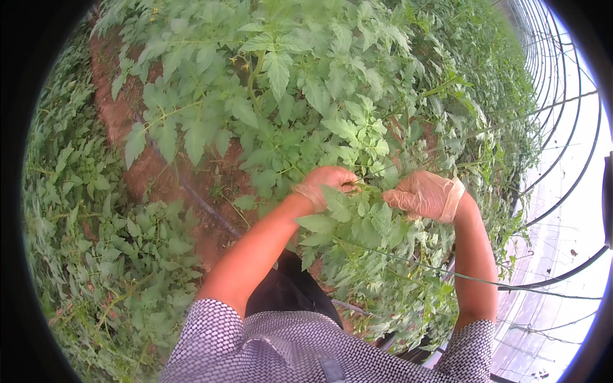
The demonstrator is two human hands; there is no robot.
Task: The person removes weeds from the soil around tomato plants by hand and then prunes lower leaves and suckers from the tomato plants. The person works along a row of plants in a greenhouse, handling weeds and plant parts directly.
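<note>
Both of my hands wear thin, translucent gloves and are among tomato plants. My left hand (330,184) has its fingers curled at the top of a tomato plant (373,218), against a thin stem or shoot; the fingertips are partly hidden by leaves. Just to the right, my right hand (421,194) is bent with thumb and forefinger close together at the leaves of the same plant. Whether anything is pinched there cannot be told. A green string (459,275) runs from this plant toward the lower right, below my right hand.
Dense tomato foliage (278,72) rises ahead, with another row (119,249) at the left. A dark irrigation hose (206,206) lies along the reddish soil (148,177) between them. At the right curve the metal hoops (574,177) of a greenhouse, with strings slanting across.
</note>
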